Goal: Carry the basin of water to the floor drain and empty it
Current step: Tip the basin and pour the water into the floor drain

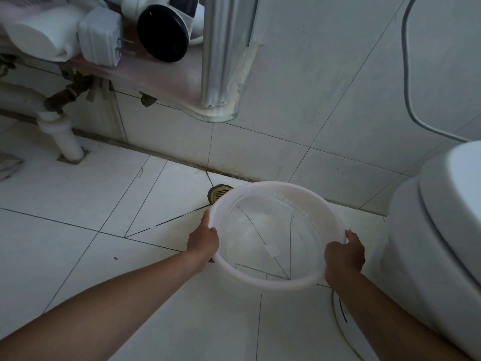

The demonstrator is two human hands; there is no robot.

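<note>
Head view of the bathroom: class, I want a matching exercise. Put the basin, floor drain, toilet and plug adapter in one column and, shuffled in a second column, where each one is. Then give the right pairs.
Things
1. basin
2. floor drain
3. toilet
4. plug adapter

Places
A. on the pink shelf, upper left
B. at the right edge of the view
C. held at its rim by the left hand and the right hand
D. just beyond the basin, partly hidden by its far rim

Pairs: 1-C, 2-D, 3-B, 4-A
</note>
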